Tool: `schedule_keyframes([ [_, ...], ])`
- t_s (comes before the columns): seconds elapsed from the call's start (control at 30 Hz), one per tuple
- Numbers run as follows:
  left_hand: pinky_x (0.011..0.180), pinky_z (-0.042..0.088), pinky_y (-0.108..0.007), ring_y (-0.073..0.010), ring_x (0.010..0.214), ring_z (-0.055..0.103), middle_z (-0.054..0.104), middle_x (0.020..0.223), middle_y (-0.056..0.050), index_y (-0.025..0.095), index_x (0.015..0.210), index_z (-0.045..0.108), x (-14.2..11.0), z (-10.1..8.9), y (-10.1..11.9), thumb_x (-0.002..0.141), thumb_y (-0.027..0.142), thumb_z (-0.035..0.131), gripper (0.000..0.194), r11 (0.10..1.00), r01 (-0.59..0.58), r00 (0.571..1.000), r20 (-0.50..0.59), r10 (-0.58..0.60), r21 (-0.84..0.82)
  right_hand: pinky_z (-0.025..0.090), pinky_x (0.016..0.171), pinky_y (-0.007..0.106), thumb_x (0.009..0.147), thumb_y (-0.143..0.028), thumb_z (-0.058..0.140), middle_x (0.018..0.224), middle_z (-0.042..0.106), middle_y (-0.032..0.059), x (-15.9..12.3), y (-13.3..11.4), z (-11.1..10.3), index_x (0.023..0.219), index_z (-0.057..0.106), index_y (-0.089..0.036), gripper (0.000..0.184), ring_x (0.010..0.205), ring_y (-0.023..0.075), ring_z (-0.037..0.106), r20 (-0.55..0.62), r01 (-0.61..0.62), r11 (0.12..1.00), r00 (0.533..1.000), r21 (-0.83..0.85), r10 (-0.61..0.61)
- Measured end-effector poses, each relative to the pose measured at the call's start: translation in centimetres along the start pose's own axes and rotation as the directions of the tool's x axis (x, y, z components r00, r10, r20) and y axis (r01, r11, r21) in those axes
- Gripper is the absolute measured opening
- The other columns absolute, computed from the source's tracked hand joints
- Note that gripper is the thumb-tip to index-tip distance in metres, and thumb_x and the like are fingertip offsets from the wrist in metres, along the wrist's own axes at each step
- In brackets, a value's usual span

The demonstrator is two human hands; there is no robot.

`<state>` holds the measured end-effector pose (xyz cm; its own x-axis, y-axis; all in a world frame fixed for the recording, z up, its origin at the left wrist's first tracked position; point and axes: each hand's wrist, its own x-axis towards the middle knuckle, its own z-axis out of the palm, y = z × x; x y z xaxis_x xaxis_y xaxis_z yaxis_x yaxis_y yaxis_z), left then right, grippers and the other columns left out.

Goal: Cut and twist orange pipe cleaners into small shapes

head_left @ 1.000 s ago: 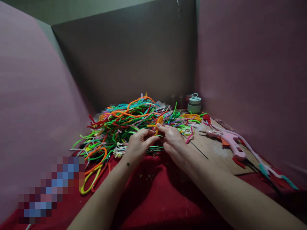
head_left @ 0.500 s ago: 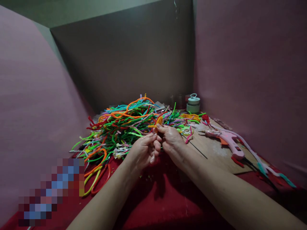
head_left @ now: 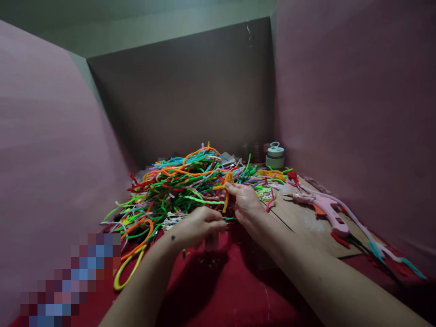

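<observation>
My right hand [head_left: 242, 197] pinches a folded orange-yellow pipe cleaner [head_left: 229, 178] between thumb and fingertips. Its loops stand up above the thumb; one end sticks out to the left and another hangs down. Below and to the left, my left hand [head_left: 204, 225] is apart from that piece, back of the hand up. Its fingers are loosely bent and somewhat blurred, with nothing visible in them. Both hands are in front of a big heap of coloured pipe cleaners [head_left: 190, 181].
A pink glue gun [head_left: 323, 209] lies on a brown board [head_left: 306, 231] at the right. Behind it stands a pale green jar [head_left: 274, 156]. Yellow-handled scissors [head_left: 131, 268] lie at the left on the red cloth [head_left: 218, 295]. Pink side panels and a dark back panel enclose the table.
My left hand has let go of the orange-yellow pipe cleaner and moved down, turning its back up. My right hand still holds the piece. The view has tilted up slightly.
</observation>
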<state>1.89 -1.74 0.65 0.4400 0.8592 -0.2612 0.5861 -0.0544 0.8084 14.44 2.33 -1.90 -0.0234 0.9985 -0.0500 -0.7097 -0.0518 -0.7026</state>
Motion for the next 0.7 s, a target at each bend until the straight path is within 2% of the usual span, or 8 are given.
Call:
schedule_keyframes([
  [0.03, 0.032, 0.028, -0.015, -0.0071, 0.033, 0.043, 0.052, 0.041, 0.002, 0.014, 0.057, 0.052, -0.2, -0.8, -0.1, 0.073, 0.037, 0.054, 0.028, 1.000, -0.002, 0.993, -0.120, 0.005, 0.025, 0.036, 0.047, 0.021, 0.054, -0.024, 0.070, 0.047, 0.052, -0.0038, -0.1, 0.1, -0.1, 0.057, 0.055, -0.014, 0.019, 0.044, 0.0076, 0.046, 0.039, 0.021, 0.998, 0.999, -0.056, -0.019],
  [0.07, 0.032, 0.026, -0.015, -0.0054, 0.032, 0.038, 0.048, 0.039, 0.003, 0.014, 0.056, 0.052, -0.3, -1.5, -0.2, 0.074, 0.038, 0.053, 0.030, 1.000, -0.027, 0.961, -0.274, 0.030, 0.015, 0.036, 0.047, 0.022, 0.054, -0.027, 0.070, 0.048, 0.053, -0.0031, -0.2, 0.2, -0.1, 0.056, 0.056, -0.014, 0.020, 0.044, 0.0080, 0.046, 0.082, 0.043, 0.993, 0.996, -0.112, -0.034],
  [0.13, 0.033, 0.023, -0.015, -0.0039, 0.032, 0.033, 0.046, 0.040, 0.005, 0.014, 0.063, 0.055, -0.3, -2.5, -0.4, 0.075, 0.040, 0.052, 0.029, 0.987, -0.137, 0.854, -0.514, 0.076, -0.081, 0.036, 0.048, 0.023, 0.055, -0.030, 0.069, 0.049, 0.054, -0.0021, -0.5, 0.4, 0.0, 0.054, 0.056, -0.014, 0.021, 0.044, 0.0080, 0.046, 0.146, 0.091, 0.975, 0.987, -0.203, -0.061],
  [0.2, 0.035, 0.027, -0.015, -0.0044, 0.037, 0.038, 0.051, 0.050, 0.004, 0.014, 0.075, 0.059, -0.2, -2.7, -0.5, 0.074, 0.041, 0.055, 0.028, 0.948, -0.270, 0.798, -0.590, 0.122, -0.169, 0.034, 0.047, 0.022, 0.056, -0.032, 0.069, 0.048, 0.054, -0.0018, -0.9, 0.6, 0.1, 0.052, 0.056, -0.014, 0.022, 0.043, 0.0073, 0.044, 0.175, 0.112, 0.956, 0.982, -0.272, -0.065],
  [0.33, 0.045, 0.037, -0.017, -0.0063, 0.048, 0.048, 0.057, 0.062, 0.001, 0.013, 0.085, 0.062, 0.3, -1.9, -0.6, 0.069, 0.035, 0.064, 0.027, 0.885, -0.390, 0.805, -0.561, 0.194, -0.253, 0.029, 0.045, 0.022, 0.054, -0.033, 0.071, 0.045, 0.052, -0.0024, -1.4, 0.8, 0.2, 0.050, 0.057, -0.012, 0.026, 0.041, 0.0057, 0.039, 0.212, 0.082, 0.936, 0.977, -0.342, -0.008],
  [0.4, 0.048, 0.038, -0.017, -0.0067, 0.051, 0.050, 0.059, 0.066, 0.000, 0.013, 0.088, 0.063, 0.4, -1.6, -0.7, 0.069, 0.033, 0.065, 0.027, 0.838, -0.405, 0.837, -0.518, 0.178, -0.366, 0.030, 0.047, 0.021, 0.051, -0.034, 0.073, 0.047, 0.055, -0.0011, -1.4, 1.0, 0.0, 0.052, 0.058, -0.011, 0.027, 0.043, 0.0064, 0.043, 0.262, 0.041, 0.941, 0.964, -0.337, 0.052],
  [0.53, 0.058, 0.045, -0.022, -0.0108, 0.060, 0.058, 0.064, 0.076, -0.004, 0.013, 0.094, 0.064, 0.0, -2.0, -0.8, 0.066, 0.028, 0.068, 0.032, 0.749, -0.330, 0.920, -0.373, 0.119, -0.575, 0.037, 0.052, 0.022, 0.050, -0.033, 0.076, 0.050, 0.057, 0.0002, -1.3, 1.1, -0.2, 0.054, 0.061, -0.010, 0.027, 0.047, 0.0082, 0.049, 0.378, -0.054, 0.949, 0.909, -0.310, 0.175],
  [0.7, 0.055, 0.046, -0.021, -0.0104, 0.055, 0.057, 0.062, 0.068, -0.003, 0.011, 0.082, 0.066, -0.6, -2.5, -0.8, 0.063, 0.024, 0.070, 0.024, 0.775, -0.305, 0.939, -0.312, 0.147, -0.553, 0.041, 0.059, 0.024, 0.052, -0.028, 0.076, 0.054, 0.060, -0.0001, -1.8, 0.8, 0.0, 0.064, 0.066, -0.010, 0.024, 0.051, 0.0084, 0.054, 0.501, -0.119, 0.961, 0.834, -0.248, 0.232],
])
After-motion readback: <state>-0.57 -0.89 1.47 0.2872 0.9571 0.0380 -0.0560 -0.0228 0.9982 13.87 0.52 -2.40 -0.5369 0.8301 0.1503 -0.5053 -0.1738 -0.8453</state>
